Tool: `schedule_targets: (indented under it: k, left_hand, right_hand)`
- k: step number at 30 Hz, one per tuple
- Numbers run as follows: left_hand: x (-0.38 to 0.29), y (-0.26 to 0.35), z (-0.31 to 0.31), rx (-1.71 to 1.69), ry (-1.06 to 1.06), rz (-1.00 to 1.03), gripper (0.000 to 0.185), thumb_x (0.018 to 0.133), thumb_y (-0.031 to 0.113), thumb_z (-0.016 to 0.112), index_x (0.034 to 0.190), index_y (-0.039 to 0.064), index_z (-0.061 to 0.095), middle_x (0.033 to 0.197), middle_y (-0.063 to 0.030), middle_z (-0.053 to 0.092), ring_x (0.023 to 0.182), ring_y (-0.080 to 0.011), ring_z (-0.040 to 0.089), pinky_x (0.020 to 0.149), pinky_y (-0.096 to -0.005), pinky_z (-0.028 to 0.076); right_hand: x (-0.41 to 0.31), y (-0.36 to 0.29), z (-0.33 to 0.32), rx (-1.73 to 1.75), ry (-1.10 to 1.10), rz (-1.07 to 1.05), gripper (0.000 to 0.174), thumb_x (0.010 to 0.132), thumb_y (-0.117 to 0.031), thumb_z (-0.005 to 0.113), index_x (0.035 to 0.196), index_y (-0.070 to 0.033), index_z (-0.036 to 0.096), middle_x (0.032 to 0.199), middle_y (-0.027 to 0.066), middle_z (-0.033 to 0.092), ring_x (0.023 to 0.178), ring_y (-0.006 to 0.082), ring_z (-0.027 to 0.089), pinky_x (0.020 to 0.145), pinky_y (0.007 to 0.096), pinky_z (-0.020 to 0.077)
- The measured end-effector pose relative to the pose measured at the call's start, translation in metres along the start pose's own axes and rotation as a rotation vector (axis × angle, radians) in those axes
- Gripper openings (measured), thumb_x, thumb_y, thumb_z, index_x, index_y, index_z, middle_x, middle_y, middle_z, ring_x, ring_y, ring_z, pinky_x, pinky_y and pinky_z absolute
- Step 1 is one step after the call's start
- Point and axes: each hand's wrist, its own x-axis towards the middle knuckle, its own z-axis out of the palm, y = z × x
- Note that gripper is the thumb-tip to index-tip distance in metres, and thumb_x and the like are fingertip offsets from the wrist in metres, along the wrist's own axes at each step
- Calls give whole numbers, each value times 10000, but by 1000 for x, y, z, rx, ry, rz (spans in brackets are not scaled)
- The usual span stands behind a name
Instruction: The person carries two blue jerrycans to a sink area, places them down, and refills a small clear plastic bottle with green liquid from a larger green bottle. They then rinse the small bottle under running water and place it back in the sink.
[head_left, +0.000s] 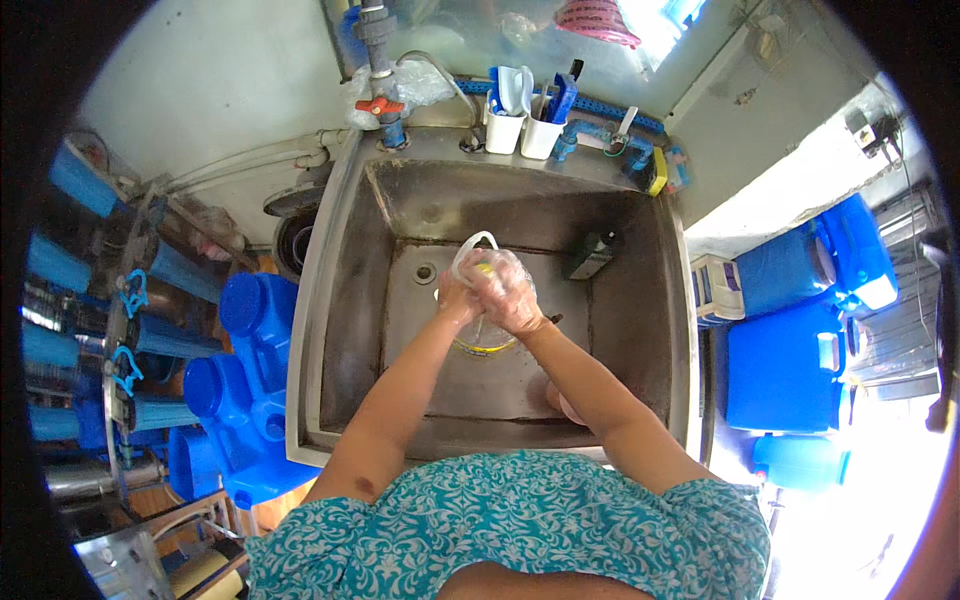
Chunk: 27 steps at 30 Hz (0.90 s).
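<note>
Over the middle of a deep stainless steel sink (480, 405), both hands are together and covered in suds. My left hand (459, 296) lies against my right hand (510, 292), whose fingers overlap it. A white curved handle or loop (474, 240) arches out above the fingers, and a bit of yellow shows between the hands. What the hands press on is mostly hidden. Beneath them, a clear round container with a yellow band (486, 349) stands on the sink floor, partly covered by the hands. A pinkish round thing (566, 405) is half hidden under my right forearm.
A dark bottle (592, 256) stands at the sink's right. Left of centre is the drain (424, 273). Two white holders (504, 131) with brushes, a red-handled valve (379, 106) and blue pipes line the back ledge. Blue jugs (255, 405) flank the left side, blue containers (787, 367) the right.
</note>
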Motion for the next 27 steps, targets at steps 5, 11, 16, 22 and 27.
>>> schedule_targets:
  k: [5,11,16,22,27]
  left_hand:
    - [-2,20,-15,-67,-89,-18,795,666,442,771,1352,216,442,1420,-36,464,1308,-273,433,1052,-495,319]
    - [1,19,-32,235,-421,-77,820,832,690,454,1500,261,249,1520,-43,328,1414,-224,284,1159,-524,124]
    - [4,42,-35,-268,-125,-92,783,557,442,840,1243,185,561,1341,-83,534,1271,-308,467,1083,-484,329]
    - [1,99,-97,-867,205,-76,506,615,37,853,1067,50,625,1025,-64,656,925,-172,640,843,-322,530]
    - [-5,116,-180,-1305,488,-81,489,647,-130,758,1093,-5,601,1094,-121,652,907,-178,641,826,-314,544]
  right_hand:
    - [13,18,10,-42,146,449,228,817,-108,586,1039,-94,633,965,183,631,940,381,599,851,456,498]
    - [-9,7,14,-71,118,92,268,779,-104,648,1046,-110,639,1073,144,623,1023,342,575,879,466,490]
    - [-24,8,1,275,297,1002,241,878,-158,611,1097,-62,637,1132,175,616,1142,363,541,1008,407,410]
    - [-30,12,-13,316,288,758,406,966,-348,451,1157,-38,630,1249,175,582,1190,295,537,1011,352,395]
    - [-36,22,-54,334,397,1414,380,943,-344,506,1175,-72,635,1108,168,671,1015,244,649,909,332,484]
